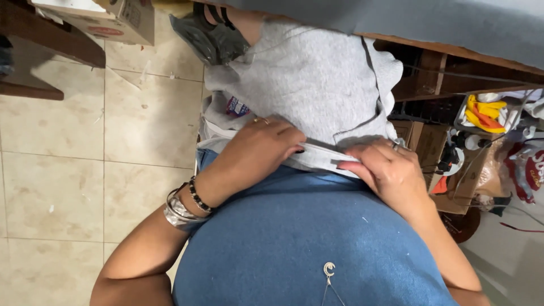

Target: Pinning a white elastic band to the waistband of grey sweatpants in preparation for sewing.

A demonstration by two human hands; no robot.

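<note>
Both of my hands are closed on the near hem of a grey sweatshirt (309, 79) that lies across my lap, just under the front edge of a wooden worktable (447, 56). My left hand (258, 150) has its fingers curled over the hem, knuckles up, a ring showing on one finger, and my right hand (385, 170) pinches the same edge between thumb and fingertips. Between the two hands the hem is pulled into a pale, taut strip running left to right. The garment's long axis runs away from me, from my lap up toward the table edge, where its far end disappears beneath a grey-blue cloth (453, 22) covering the tabletop. A small printed label (238, 106) peeks out at its left side.

Several containers sit around me. A cardboard box (116, 20) rests on a dark wooden bench (51, 39) at the upper left; I cannot tell what is inside it. Under the table at my right stands an open brown carton (422, 139), its contents hidden, and beside it a white wire basket (462, 116) holds yellow and orange cloth (484, 113).

Bead and metal bracelets (184, 207) ring my left wrist. My blue shirt (300, 243) fills the foreground, with a crescent-shaped pin (329, 269) on it, and beige floor tiles (62, 170) spread to my left.
</note>
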